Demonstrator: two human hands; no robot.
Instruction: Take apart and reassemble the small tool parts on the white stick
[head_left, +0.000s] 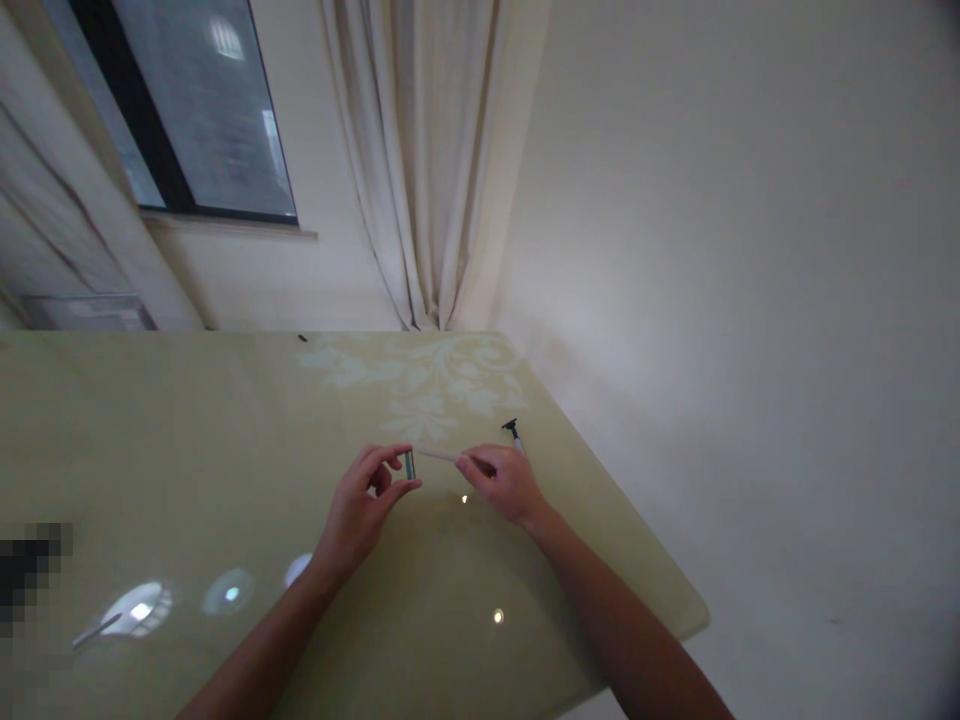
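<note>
Between the thumb and fingertips of my left hand (367, 505) is a small narrow rectangular piece (410, 465) with teal and dark stripes, held upright by its two ends. It resembles a razor cartridge, though it is too small to be sure. My right hand (501, 480) pinches a thin pale stick (436, 454), whose far tip points left and reaches close to the top of the striped piece. I cannot tell whether they touch. Just behind my right hand lies a razor (512, 430) with a black T-shaped head; the hand hides part of its light handle.
The glossy pale-green table (225, 430) has a white floral pattern at its far end and several light reflections. Another thin stick (96, 632) lies at the lower left. A tiny black object (302, 338) rests by the far edge. A wall (712, 350) stands along the right.
</note>
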